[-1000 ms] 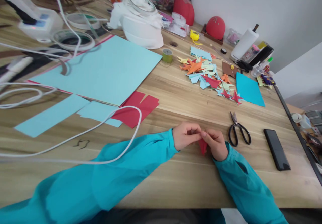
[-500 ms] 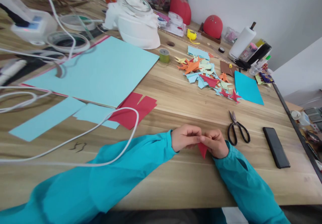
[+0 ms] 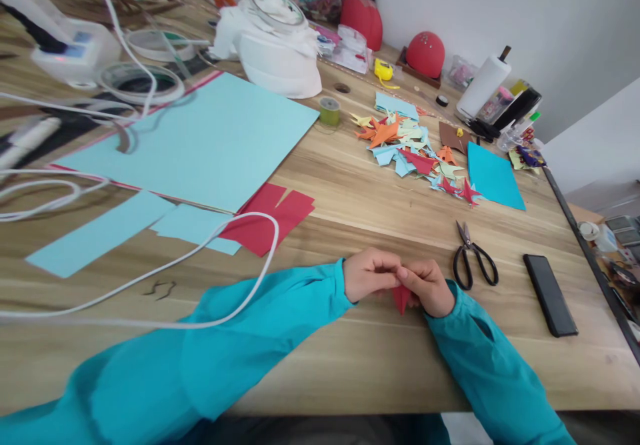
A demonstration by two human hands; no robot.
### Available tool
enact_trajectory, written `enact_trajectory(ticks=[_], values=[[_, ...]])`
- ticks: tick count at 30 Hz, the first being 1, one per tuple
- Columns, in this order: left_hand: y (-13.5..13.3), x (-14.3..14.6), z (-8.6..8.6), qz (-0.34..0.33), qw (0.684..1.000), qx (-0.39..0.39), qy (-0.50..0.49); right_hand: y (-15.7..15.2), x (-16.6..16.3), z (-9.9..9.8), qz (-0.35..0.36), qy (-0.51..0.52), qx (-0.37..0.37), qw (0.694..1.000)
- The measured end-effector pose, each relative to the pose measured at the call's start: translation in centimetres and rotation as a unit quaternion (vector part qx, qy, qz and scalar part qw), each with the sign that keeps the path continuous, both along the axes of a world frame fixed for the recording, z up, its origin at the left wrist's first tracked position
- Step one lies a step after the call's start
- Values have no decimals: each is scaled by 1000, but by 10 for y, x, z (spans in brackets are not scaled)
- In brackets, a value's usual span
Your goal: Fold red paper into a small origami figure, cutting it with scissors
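A small folded piece of red paper (image 3: 401,297) lies pinched between both hands on the wooden table (image 3: 380,358). My left hand (image 3: 369,274) is closed on its upper left part. My right hand (image 3: 428,287) is closed on its right side, fingertips meeting the left hand's. Only the lower red point shows below the fingers. Both arms wear teal sleeves. Black scissors (image 3: 474,260) lie just right of my right hand, and a black phone (image 3: 550,294) lies further right.
A pile of folded paper shapes (image 3: 413,149) and a blue sheet (image 3: 493,176) lie at the back right. A large light-blue sheet (image 3: 205,138), red paper (image 3: 270,215) and a white cable (image 3: 200,251) lie to the left. A white appliance (image 3: 275,45) stands behind.
The hands stay pinched on the red paper; its visible point has shortened slightly as the fingers work it. The view has shifted a little.
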State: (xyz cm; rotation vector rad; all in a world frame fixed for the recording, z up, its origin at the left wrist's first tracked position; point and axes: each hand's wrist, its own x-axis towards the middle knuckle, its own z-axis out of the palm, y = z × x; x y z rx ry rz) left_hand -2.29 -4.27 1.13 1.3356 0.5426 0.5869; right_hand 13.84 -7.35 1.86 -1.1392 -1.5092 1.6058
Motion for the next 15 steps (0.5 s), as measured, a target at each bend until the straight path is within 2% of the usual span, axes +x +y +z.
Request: enact_trajectory(ticks=[5, 9, 15], values=[[3, 1, -3, -25, 1000, -2, -15, 0, 3, -3, -1, 22, 9, 1000], [2, 3, -6, -18, 999, -23, -21, 1, 5, -9, -13, 41, -1, 999], [2, 1, 0, -4, 998, -55, -28, 1, 3, -13, -41, 81, -5, 996]])
